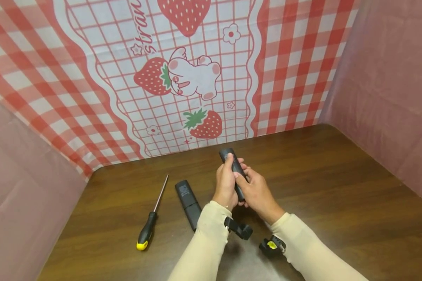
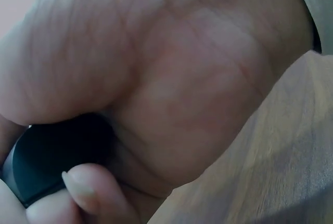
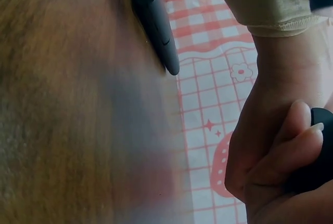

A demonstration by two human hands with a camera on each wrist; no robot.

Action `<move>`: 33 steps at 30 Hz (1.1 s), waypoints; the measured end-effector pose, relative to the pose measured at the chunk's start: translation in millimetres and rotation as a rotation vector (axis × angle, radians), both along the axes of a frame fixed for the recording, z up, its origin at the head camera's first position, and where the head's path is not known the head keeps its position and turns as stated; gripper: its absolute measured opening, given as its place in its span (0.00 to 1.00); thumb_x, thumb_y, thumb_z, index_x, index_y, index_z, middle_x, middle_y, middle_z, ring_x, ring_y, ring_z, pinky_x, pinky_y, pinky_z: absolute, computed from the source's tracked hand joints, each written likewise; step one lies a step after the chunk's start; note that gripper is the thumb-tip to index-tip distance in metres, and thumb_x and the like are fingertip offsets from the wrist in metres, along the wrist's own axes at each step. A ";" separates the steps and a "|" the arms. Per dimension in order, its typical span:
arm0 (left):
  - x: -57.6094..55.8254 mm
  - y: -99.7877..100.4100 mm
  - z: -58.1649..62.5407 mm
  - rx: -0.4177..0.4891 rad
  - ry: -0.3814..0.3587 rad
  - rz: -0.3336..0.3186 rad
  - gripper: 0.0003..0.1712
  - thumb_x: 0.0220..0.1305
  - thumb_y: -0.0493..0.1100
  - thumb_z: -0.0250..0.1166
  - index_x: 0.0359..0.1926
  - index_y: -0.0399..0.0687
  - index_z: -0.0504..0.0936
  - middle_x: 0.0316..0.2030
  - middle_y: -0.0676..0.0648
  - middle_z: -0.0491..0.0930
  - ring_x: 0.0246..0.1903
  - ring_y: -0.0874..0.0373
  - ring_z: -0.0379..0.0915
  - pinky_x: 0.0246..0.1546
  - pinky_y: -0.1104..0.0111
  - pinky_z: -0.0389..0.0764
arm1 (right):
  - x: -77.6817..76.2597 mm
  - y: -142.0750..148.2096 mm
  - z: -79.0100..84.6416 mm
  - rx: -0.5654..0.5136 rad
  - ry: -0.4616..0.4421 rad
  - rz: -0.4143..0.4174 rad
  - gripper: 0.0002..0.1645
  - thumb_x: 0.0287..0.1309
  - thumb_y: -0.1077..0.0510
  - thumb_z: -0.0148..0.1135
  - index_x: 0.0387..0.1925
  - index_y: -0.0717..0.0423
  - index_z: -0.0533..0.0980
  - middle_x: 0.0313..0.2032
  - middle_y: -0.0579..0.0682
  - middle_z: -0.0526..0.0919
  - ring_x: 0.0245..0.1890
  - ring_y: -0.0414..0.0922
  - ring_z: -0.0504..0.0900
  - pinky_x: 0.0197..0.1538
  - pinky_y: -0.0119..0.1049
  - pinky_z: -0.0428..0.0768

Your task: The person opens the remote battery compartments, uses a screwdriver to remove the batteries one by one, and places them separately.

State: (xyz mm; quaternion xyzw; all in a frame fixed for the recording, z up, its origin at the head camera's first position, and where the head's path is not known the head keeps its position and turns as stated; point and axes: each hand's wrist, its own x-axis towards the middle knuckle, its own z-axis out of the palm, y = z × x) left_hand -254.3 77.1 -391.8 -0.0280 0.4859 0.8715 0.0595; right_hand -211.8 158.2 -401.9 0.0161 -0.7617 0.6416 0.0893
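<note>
A slim black remote control (image 1: 236, 167), back side up with small pale print near its far end, is held above the table in both hands. My left hand (image 1: 225, 186) grips it from the left, thumb lying along the upper face. From the right, my right hand (image 1: 258, 192) holds the lower half, with its thumb pressed on the back and fingers underneath. The left wrist view shows the dark end of the remote control (image 2: 57, 156) enclosed by the palm and fingers. Left of the hands, a second black remote control (image 1: 187, 201) lies back side up, a seam across it.
A screwdriver (image 1: 151, 220) with a black and yellow handle lies at the left on the brown wooden table (image 1: 337, 187). Behind stands a red and white strawberry-print cloth (image 1: 285, 78); pinkish cloth walls (image 1: 390, 97) border both sides. The left sleeve partly covers the second remote control.
</note>
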 end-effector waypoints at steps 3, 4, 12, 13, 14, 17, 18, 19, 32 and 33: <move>-0.1 0.3 1.4 -0.019 -0.001 0.002 0.28 0.77 0.55 0.51 0.48 0.30 0.80 0.31 0.46 0.81 0.34 0.56 0.79 0.44 0.64 0.76 | 0.1 -0.3 1.7 0.020 0.004 -0.010 0.14 0.71 0.56 0.58 0.44 0.67 0.75 0.19 0.54 0.76 0.08 0.45 0.71 0.12 0.38 0.73; -0.1 0.3 1.8 -0.024 -0.003 0.004 0.29 0.77 0.55 0.51 0.48 0.30 0.80 0.31 0.46 0.81 0.35 0.56 0.79 0.45 0.64 0.76 | 0.0 -0.6 2.0 0.027 0.005 -0.012 0.14 0.71 0.56 0.57 0.43 0.66 0.75 0.19 0.54 0.76 0.08 0.45 0.72 0.12 0.38 0.73; -1.6 -0.3 3.7 -0.016 -0.009 -0.002 0.29 0.77 0.56 0.51 0.46 0.32 0.81 0.31 0.46 0.81 0.34 0.56 0.79 0.42 0.65 0.78 | 0.1 -2.9 3.7 0.037 0.032 -0.023 0.11 0.71 0.58 0.57 0.42 0.66 0.74 0.25 0.57 0.77 0.10 0.46 0.72 0.13 0.38 0.72; -2.1 -0.3 3.8 -0.012 -0.007 -0.003 0.28 0.77 0.56 0.51 0.45 0.33 0.81 0.31 0.46 0.81 0.33 0.56 0.79 0.41 0.65 0.79 | 0.3 -3.4 3.8 0.035 0.029 -0.024 0.11 0.70 0.58 0.57 0.42 0.65 0.74 0.25 0.58 0.77 0.10 0.46 0.72 0.13 0.37 0.72; -2.5 -0.4 3.8 -0.008 -0.007 -0.003 0.27 0.77 0.56 0.51 0.44 0.33 0.82 0.31 0.45 0.81 0.33 0.56 0.79 0.41 0.65 0.79 | 0.7 -3.8 4.0 0.033 0.028 -0.025 0.11 0.70 0.58 0.57 0.43 0.65 0.74 0.26 0.58 0.77 0.10 0.46 0.73 0.13 0.37 0.72; -3.3 -0.8 3.7 0.000 -0.003 -0.007 0.26 0.77 0.55 0.51 0.42 0.36 0.82 0.31 0.45 0.81 0.32 0.56 0.80 0.39 0.65 0.80 | 2.0 -4.7 4.7 0.020 0.018 -0.022 0.12 0.71 0.58 0.57 0.44 0.66 0.74 0.26 0.58 0.78 0.11 0.46 0.73 0.14 0.36 0.72; -3.4 -1.0 3.6 0.001 -0.002 -0.008 0.26 0.77 0.55 0.51 0.42 0.36 0.82 0.30 0.45 0.81 0.32 0.56 0.80 0.39 0.65 0.80 | 2.3 -5.1 5.0 0.018 0.015 -0.022 0.12 0.71 0.58 0.57 0.44 0.66 0.74 0.26 0.58 0.78 0.11 0.46 0.73 0.14 0.36 0.72; -3.4 -1.1 3.6 0.002 -0.003 -0.010 0.26 0.77 0.55 0.51 0.42 0.36 0.82 0.30 0.45 0.81 0.32 0.56 0.80 0.39 0.65 0.80 | 2.5 -5.3 5.3 0.016 0.012 -0.022 0.12 0.71 0.58 0.57 0.44 0.66 0.74 0.27 0.59 0.78 0.11 0.45 0.73 0.14 0.36 0.72; -2.9 -3.6 4.8 0.000 0.008 -0.042 0.29 0.78 0.56 0.51 0.48 0.30 0.80 0.29 0.47 0.81 0.32 0.55 0.81 0.39 0.64 0.81 | 3.6 -4.6 7.0 0.018 0.000 0.002 0.14 0.73 0.55 0.55 0.46 0.65 0.73 0.24 0.57 0.78 0.11 0.46 0.76 0.14 0.38 0.73; -3.0 -3.9 4.8 -0.004 0.010 -0.044 0.29 0.77 0.56 0.51 0.49 0.30 0.80 0.30 0.46 0.81 0.32 0.55 0.81 0.39 0.64 0.80 | 3.7 -4.4 6.9 0.013 -0.001 0.006 0.15 0.73 0.55 0.55 0.47 0.65 0.73 0.24 0.57 0.78 0.11 0.46 0.76 0.14 0.38 0.74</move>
